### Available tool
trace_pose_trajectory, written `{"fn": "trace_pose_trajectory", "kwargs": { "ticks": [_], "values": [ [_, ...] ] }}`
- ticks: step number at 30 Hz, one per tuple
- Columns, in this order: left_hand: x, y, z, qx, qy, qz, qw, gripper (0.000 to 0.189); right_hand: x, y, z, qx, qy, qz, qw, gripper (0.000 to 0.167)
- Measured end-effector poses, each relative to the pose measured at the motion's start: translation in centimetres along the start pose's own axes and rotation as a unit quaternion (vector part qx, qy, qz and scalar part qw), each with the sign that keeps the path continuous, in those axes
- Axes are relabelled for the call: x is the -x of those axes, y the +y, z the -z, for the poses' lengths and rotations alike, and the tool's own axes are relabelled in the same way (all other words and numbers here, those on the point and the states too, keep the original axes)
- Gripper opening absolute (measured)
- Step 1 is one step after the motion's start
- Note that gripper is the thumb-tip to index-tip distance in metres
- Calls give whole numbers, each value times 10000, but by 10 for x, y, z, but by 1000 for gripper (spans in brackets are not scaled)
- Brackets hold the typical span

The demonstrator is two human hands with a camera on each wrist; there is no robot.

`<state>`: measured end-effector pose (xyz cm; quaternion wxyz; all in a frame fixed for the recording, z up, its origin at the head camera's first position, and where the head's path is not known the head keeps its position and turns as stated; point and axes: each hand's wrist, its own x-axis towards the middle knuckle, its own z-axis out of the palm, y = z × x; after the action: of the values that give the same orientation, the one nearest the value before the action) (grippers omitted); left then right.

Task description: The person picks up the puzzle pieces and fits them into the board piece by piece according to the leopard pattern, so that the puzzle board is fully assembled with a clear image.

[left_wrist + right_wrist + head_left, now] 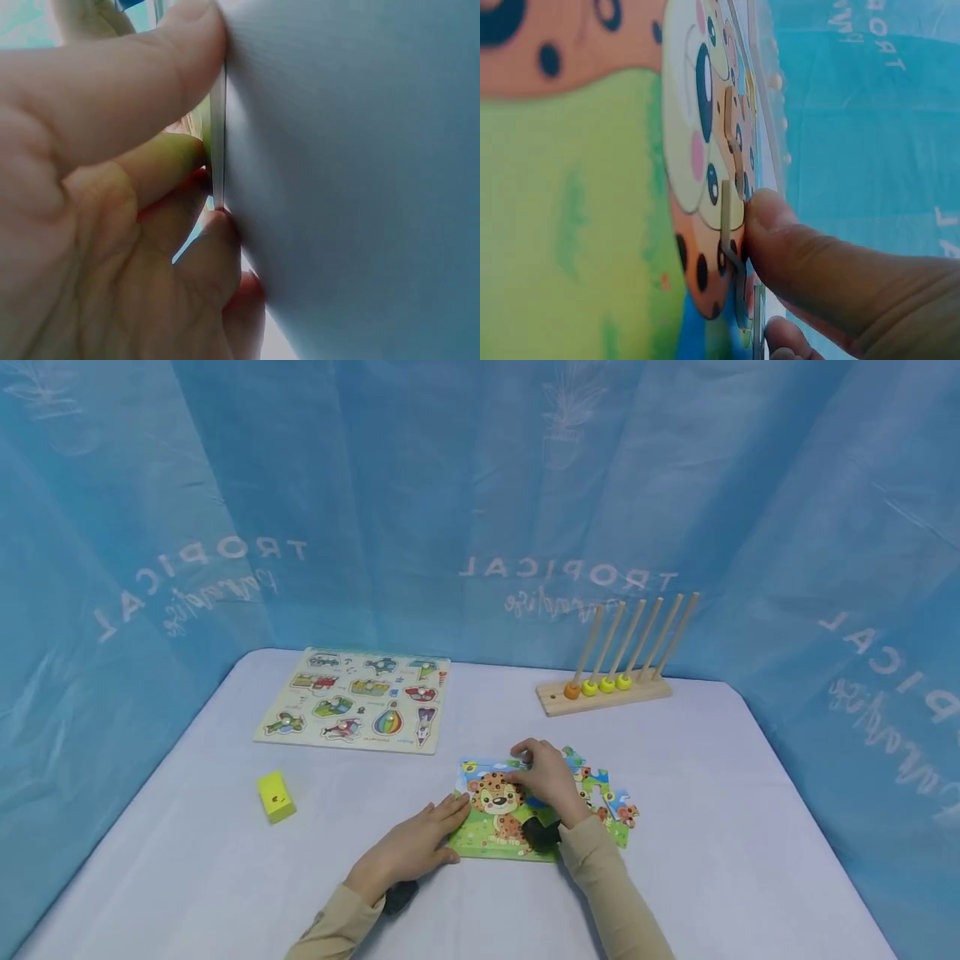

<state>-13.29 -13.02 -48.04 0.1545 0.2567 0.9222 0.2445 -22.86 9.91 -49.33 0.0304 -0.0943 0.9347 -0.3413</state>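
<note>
A leopard jigsaw puzzle [472, 843] in a flat tray lies on the white table. My left hand [416, 843] rests at its left side, fingers extended over the edge and thumb by the near corner. In the left wrist view, the thumb and fingers touch the board's thin edge. My right hand [551, 781] bends over the upper part of the puzzle, thumb and fingers pinching a puzzle piece around the leopard's ear. Raised piece edges show beside the thumb [780, 232] in the right wrist view. The right hand partly covers a cluster of jigsaw pieces [622, 810] on the right.
Behind stands a wooden peg rack [637, 695] with orange and yellow beads. A vehicle knob puzzle [367, 710] lies at the back left, and a yellow block [276, 797] in front of it. Blue curtains [412, 510] surround the table.
</note>
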Motion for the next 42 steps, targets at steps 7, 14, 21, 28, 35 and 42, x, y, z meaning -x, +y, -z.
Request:
{"fn": "trace_pose_trajectory", "kwargs": {
  "ticks": [7, 14, 21, 28, 35, 42],
  "values": [
    [8, 0, 1, 185, 20, 140, 9997, 70, -1, 12, 6, -503, 158, 280, 9982, 36],
    [9, 1, 0, 206, -25, 171, 9996, 72, 12, 32, 39, 887, 616, -1051, 9886, 46],
    [10, 0, -2, 254, 66, 146, 9995, 72, 9, 39, 48, 208, 378, -1087, 9931, 33],
    [7, 2, -1, 289, 70, 98, 9995, 71, 5, 34, 50, -1160, 512, -457, 9909, 14],
    [3, 3, -2, 233, 76, 61, 9997, 71, 5, 32, 35, -946, -319, -247, 9947, 12],
    [1, 3, 0, 226, 60, 7, 9997, 71, 6, 30, 27, -797, -122, -321, 9962, 11]
  ]
}}
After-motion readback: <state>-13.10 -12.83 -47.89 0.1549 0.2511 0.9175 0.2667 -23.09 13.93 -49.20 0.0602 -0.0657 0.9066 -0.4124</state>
